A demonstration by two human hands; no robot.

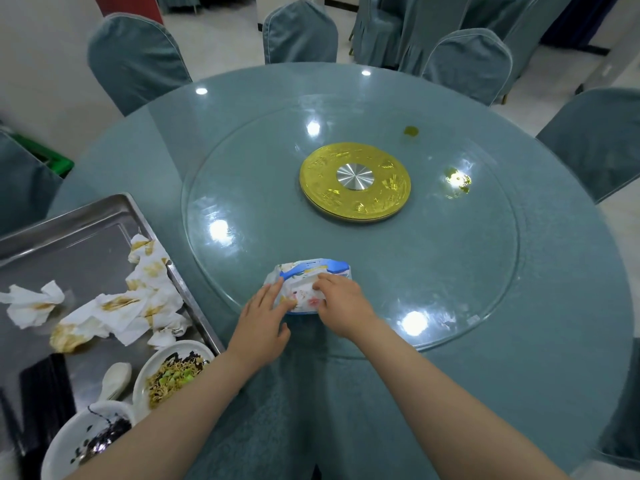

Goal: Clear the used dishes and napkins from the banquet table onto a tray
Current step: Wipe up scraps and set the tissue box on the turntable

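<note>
Both hands on a soft white-and-blue plastic wipes packet (308,285) at the near rim of the round glass turntable (450,271): left hand (261,318) laid against the packet's left end with fingers fairly straight, steadying it; right hand (341,301) on top, fingertips bent down at what looks like the packet's flap, though whether pinching a wipe or only pressing cannot be told. Well to the left of the left hand, a rectangular stainless-steel tray (90,216) already loaded: crumpled white paper napkins with yellow-brown stains (138,303), a white oval dish of leftover noodles and greens (169,372), a white ceramic spoon (114,379), a white bowl with dark scraps (86,438) and black chopsticks (41,386). Clearing apparently close to done, the step in hand most likely opening the packet for a wipe. Ahead of the right hand and further off, yellowish spills (457,180) on the glass beside the gold embossed centre disc (355,181); next move probably a firm hold by the left while the right draws a sheet free, then a reach across to those stains. Printing on the packet too blurred to read; no brand legible anywhere.
</note>
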